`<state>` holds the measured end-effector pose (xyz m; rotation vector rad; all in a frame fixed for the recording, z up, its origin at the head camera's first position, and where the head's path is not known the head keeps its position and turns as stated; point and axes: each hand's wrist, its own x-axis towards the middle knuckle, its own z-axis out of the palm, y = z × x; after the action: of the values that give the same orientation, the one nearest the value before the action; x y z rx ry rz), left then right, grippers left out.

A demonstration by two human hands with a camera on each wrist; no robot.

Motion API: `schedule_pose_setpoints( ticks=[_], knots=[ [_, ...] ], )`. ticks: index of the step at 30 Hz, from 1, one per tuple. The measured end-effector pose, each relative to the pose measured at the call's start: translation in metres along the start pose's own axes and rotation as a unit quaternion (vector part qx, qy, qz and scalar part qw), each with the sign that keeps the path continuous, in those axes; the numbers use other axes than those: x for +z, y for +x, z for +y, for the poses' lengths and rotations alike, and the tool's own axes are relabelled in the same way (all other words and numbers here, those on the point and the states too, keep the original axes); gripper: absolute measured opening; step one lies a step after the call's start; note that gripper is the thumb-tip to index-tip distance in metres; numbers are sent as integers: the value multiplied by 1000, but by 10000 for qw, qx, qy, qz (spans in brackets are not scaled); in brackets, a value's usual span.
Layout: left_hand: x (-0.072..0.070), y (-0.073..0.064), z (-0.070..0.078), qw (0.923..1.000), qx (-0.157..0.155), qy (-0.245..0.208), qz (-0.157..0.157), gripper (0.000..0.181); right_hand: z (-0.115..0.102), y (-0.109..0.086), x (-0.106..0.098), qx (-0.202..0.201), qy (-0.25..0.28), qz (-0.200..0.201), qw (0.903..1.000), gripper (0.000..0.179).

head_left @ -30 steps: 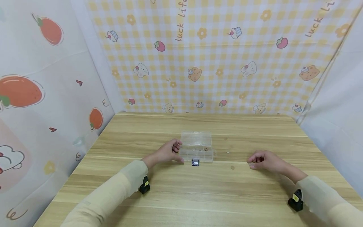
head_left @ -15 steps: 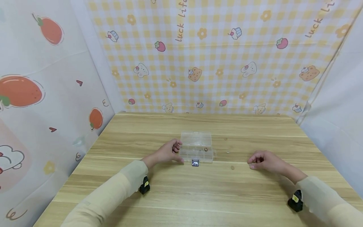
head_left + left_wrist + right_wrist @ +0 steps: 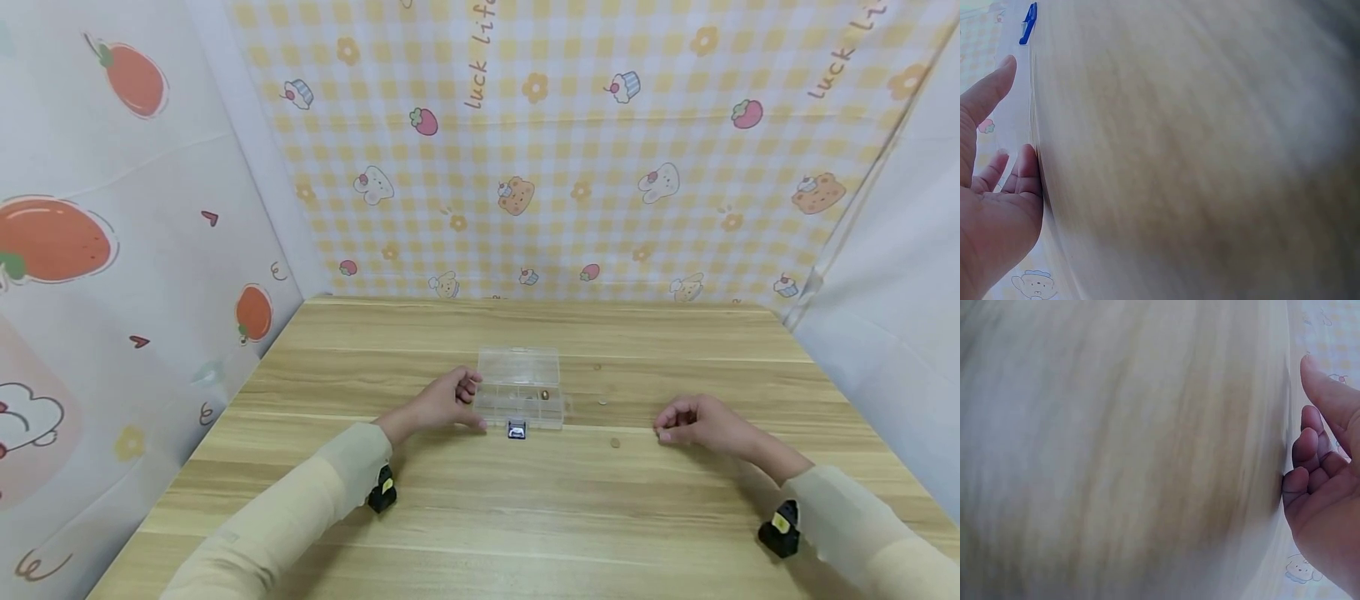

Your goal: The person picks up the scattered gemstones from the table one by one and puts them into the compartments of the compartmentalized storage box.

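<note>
In the head view a clear plastic compartment box [image 3: 517, 412] lies on the table with its lid [image 3: 519, 367] raised at the back and a blue latch [image 3: 517, 430] at the front. My left hand [image 3: 444, 402] grips its left end, thumb at the front corner and fingers near the hinge side. One compartment bears a small gold ring-like piece [image 3: 545, 395]. Off to the right, my right hand [image 3: 701, 423] is low over the table, thumb and index finger pinching a small piece; I cannot tell its kind, as the fingertips cover most of it.
Between box and right hand lie a small brownish disc [image 3: 615, 443], a tiny pale piece [image 3: 602, 403] and another small round piece [image 3: 597, 367] further back. Patterned cloth walls [image 3: 555, 167] border the wooden table [image 3: 495, 517].
The right hand's fingertips have lifted very slightly and closed more on the small piece. Left hand, box and loose pieces stay in place.
</note>
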<state>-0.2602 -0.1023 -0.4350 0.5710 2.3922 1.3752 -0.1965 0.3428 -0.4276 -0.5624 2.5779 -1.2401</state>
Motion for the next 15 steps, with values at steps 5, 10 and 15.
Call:
schedule_pose_setpoints(
  ticks=[5,10,15],
  knots=[
    [0,-1,2,10000,-1,70,11,71,-2,2,2,119,-36,80,9999,17],
    [0,-2,4,9999,-27,105,10,71,-7,7,5,169,-125,117,9997,18],
    [0,-2,3,9999,-49,147,22,70,-17,12,8,136,-105,138,9998,21]
  ],
)
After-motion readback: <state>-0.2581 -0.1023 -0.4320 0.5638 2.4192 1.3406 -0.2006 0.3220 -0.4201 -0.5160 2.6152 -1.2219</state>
